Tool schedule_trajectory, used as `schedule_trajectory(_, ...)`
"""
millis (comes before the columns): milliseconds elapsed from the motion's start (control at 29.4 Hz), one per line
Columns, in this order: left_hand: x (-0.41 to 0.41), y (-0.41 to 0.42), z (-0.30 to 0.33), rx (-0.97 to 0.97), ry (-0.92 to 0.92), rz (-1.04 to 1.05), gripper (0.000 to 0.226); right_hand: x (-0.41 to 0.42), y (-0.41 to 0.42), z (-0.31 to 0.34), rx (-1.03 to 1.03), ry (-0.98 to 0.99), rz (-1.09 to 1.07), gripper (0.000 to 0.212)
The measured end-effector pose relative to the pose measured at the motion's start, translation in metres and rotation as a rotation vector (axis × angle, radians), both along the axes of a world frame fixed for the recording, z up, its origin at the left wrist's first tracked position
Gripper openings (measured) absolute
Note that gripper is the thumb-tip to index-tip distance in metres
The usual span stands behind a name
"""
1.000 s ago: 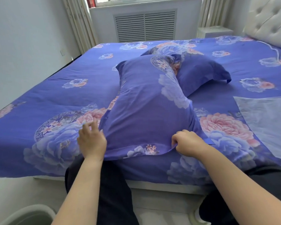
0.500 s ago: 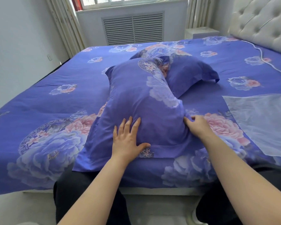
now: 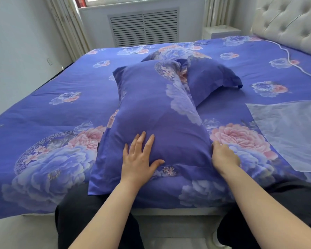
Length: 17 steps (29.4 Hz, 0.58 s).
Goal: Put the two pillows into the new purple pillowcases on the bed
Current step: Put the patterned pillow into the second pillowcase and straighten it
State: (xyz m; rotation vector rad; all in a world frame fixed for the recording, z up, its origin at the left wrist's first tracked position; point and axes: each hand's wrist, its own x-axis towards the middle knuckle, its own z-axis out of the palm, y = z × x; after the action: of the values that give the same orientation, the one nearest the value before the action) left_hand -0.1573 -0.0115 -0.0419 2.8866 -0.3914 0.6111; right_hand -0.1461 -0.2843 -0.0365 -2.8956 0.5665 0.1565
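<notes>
Now | left hand (image 3: 139, 159) flat on pillow (image 3: 156, 112) | right hand (image 3: 224, 156) fingers relaxed at its edge

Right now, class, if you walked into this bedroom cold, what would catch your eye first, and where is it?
First, the near pillow in its purple floral case, lying lengthwise mid-bed, with the left hand flat on its near end and the right hand at its right edge. Behind it, a second cased pillow lies partly under its far end. A clear plastic bag lies at the right.
</notes>
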Motion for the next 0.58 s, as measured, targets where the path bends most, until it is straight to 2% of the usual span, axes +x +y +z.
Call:
schedule_trajectory(68,0.001,0.001,0.005,-0.024,-0.075,0.013,0.067,0.011,-0.001,0.018,-0.088,-0.065,-0.021,0.038)
schedule_trajectory(102,0.004,0.001,0.012,-0.074,-0.137,0.003,0.058,0.017,0.003,0.030,-0.061,-0.197,-0.026,0.039)
schedule_trajectory(204,0.018,-0.018,0.043,-0.238,-0.316,-0.076,0.032,0.039,0.040,0.073,0.236,-0.783,0.160,0.043)
schedule_trajectory(272,0.031,-0.041,0.067,-0.288,-0.290,-0.110,0.040,0.053,0.081,0.098,0.465,-0.958,0.344,0.044)
schedule_trajectory(340,0.041,-0.055,0.077,-0.302,-0.148,-0.096,0.049,0.063,0.111,0.099,0.613,-0.904,0.416,0.043)
schedule_trajectory(374,0.047,-0.052,0.071,-0.271,-0.050,-0.045,0.051,0.066,0.117,0.086,0.579,-0.799,0.392,0.045)
schedule_trajectory(476,0.044,-0.017,0.023,-0.096,0.197,0.222,0.065,0.057,0.101,0.019,0.207,-0.395,0.259,0.069)
schedule_trajectory(510,0.036,-0.004,0.008,-0.091,0.245,0.283,0.072,0.050,0.092,0.003,0.192,-0.353,0.207,0.077)
schedule_trajectory(578,0.021,0.013,-0.010,-0.159,0.337,0.367,0.084,0.042,0.075,-0.012,0.289,-0.346,0.076,0.093)
